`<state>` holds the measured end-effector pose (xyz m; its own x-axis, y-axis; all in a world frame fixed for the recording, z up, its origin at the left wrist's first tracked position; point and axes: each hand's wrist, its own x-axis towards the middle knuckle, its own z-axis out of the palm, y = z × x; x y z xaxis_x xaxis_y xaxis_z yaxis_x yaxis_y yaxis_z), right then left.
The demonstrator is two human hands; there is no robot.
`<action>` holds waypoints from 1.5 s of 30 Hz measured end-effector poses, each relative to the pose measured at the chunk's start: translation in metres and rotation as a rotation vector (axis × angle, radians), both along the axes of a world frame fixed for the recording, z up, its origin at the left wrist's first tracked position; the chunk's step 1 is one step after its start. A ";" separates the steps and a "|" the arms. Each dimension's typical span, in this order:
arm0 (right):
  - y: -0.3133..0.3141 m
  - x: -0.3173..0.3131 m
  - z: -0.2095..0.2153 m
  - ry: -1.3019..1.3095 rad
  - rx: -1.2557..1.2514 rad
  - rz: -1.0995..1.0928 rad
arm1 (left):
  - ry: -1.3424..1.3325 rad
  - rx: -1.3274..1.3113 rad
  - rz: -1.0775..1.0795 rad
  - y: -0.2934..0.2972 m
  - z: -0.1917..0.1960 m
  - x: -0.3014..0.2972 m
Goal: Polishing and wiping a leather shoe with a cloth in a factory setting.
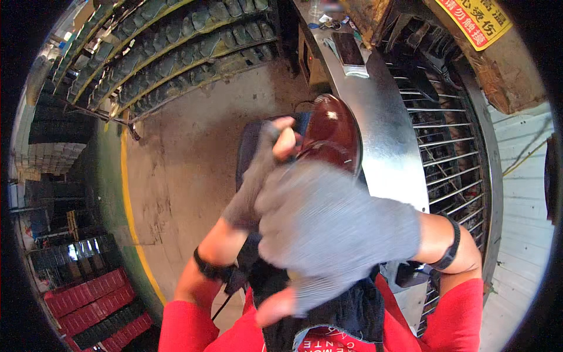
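Observation:
A glossy dark red-brown shoe (331, 126) is in front of me with its rounded toe pointing away; its rear part is hidden behind my hands. My left hand (258, 176), in a grey glove with bare fingertips, curls its fingers at the shoe's left side. Across the near part of the shoe lies my right hand (340, 223), also gloved in grey and blurred by motion. Its fingers are bent and their tips are hidden, while the bare thumb sticks out toward me. I cannot make out what the right hand grips. A dark blue surface (249, 144) shows beyond my left hand.
A metal counter (390, 141) runs along the right, bearing a dark flat object (349, 50) and small items. Beside it is a rack of metal bars (448, 152). Shelves full of shoe-shaped forms (193, 53) stand far left. Red ribbed pieces (94, 296) lie lower left.

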<state>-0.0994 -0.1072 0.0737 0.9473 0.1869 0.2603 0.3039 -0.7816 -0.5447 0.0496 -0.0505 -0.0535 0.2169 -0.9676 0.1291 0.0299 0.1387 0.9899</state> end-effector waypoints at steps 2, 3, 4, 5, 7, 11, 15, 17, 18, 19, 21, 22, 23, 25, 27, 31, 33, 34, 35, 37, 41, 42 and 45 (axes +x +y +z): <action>0.035 -0.001 -0.041 0.205 -0.118 0.071 | 0.733 0.394 -0.159 -0.013 -0.020 -0.011; 0.051 -0.001 -0.068 0.259 -0.112 0.116 | 0.619 0.343 -0.120 -0.010 -0.041 -0.009; 0.065 -0.006 -0.094 0.270 -0.105 0.101 | 0.710 0.273 -0.148 0.000 -0.053 -0.014; 0.075 -0.011 -0.118 0.157 0.009 0.080 | 0.733 0.295 -0.081 0.007 -0.057 -0.019; 0.079 -0.017 -0.109 -0.155 0.199 0.004 | 0.810 0.134 -0.149 0.023 -0.096 -0.004; 0.031 -0.105 -0.098 -0.020 0.716 -0.721 | 1.057 0.252 -0.096 0.023 -0.087 -0.010; 0.022 -0.116 -0.129 0.329 1.155 -0.759 | 1.275 0.139 -0.339 0.020 -0.092 -0.012; 0.048 -0.102 -0.126 0.342 1.151 -0.770 | 1.143 0.275 -0.228 0.022 -0.076 -0.020; 0.045 -0.103 -0.130 0.368 1.216 -0.728 | 1.136 0.277 -0.226 0.024 -0.076 -0.019; 0.042 -0.104 -0.135 0.394 1.280 -0.683 | 1.112 0.320 -0.196 0.026 -0.075 -0.018; 0.042 -0.104 -0.137 0.317 1.229 -0.745 | 1.078 0.364 -0.166 0.030 -0.068 -0.014; 0.041 -0.104 -0.137 0.244 1.173 -0.814 | 1.060 0.343 -0.201 0.035 -0.059 -0.013; 0.039 -0.097 -0.135 0.234 1.175 -0.811 | 1.040 0.321 -0.235 0.035 -0.049 -0.012; 0.033 -0.071 -0.120 -0.211 1.142 -0.895 | 0.800 0.225 -0.418 0.023 -0.010 -0.023; 0.030 -0.048 -0.105 -0.282 0.955 -0.858 | 0.685 0.297 -0.046 0.039 0.004 -0.034; 0.047 -0.045 -0.088 -0.256 0.878 -0.930 | 0.524 0.241 -0.133 0.051 0.029 -0.035; 0.039 -0.052 -0.079 -0.218 0.856 -0.859 | 0.460 0.245 -0.082 0.062 0.019 -0.029; 0.034 -0.055 -0.074 -0.174 0.844 -0.800 | 0.400 0.263 -0.035 0.065 0.014 -0.029; 0.026 -0.050 -0.067 -0.172 0.828 -0.800 | 0.407 0.249 -0.037 0.067 0.013 -0.034; 0.006 -0.037 -0.050 -0.307 0.877 -0.690 | 0.107 0.174 0.136 0.072 0.013 -0.044; 0.001 -0.041 -0.043 -0.160 0.731 -0.728 | 0.247 0.216 0.110 0.072 0.013 -0.042; 0.003 -0.039 -0.047 -0.173 0.793 -0.747 | 0.160 0.210 0.163 0.072 0.017 -0.043; 0.032 -0.044 -0.090 -0.280 1.202 -0.831 | 0.004 0.211 0.203 0.069 0.046 -0.030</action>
